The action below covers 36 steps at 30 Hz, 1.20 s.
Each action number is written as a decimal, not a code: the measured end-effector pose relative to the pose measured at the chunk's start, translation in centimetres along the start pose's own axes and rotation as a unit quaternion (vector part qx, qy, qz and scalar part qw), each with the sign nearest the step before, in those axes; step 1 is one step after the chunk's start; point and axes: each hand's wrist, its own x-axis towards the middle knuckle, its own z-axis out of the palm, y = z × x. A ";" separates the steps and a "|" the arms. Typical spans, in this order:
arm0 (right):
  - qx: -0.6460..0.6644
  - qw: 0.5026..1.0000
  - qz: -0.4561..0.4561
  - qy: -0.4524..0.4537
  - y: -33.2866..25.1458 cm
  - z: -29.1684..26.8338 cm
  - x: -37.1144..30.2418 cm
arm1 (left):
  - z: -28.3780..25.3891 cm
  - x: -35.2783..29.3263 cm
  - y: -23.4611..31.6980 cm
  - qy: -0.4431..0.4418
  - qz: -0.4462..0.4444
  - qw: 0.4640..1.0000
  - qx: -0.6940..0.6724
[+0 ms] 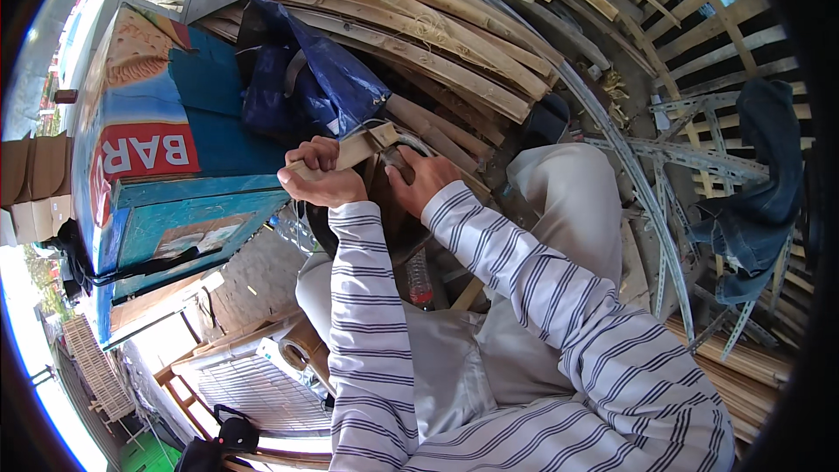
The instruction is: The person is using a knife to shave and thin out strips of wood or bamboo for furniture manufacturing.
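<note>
My left hand [325, 177] is closed around a pale strip of bamboo or wood [357, 150], whose far end points to the right between my hands. Just right of it, my right hand [426, 177] is closed on a short, rounded, grey-brown handle-like piece [396, 160]. Whatever joins that piece is hidden by my fingers. Both hands are close together above a dark round container [322, 225], which is partly covered by my wrists. A crumpled blue tarp [345, 87] lies just beyond my hands.
Long split bamboo strips [437, 26] are piled across the far side. A blue painted cabinet [201, 210] stands at the left. Metal angle bars [669, 153] and a hanging dark cloth [756, 201] are at the right. A clear plastic bottle [419, 278] is between my legs.
</note>
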 end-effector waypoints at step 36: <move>0.071 0.997 -0.028 0.017 1.2 0.9 1.4 | 0.7 -1.2 -0.5 -0.077 0.023 0.996 0.037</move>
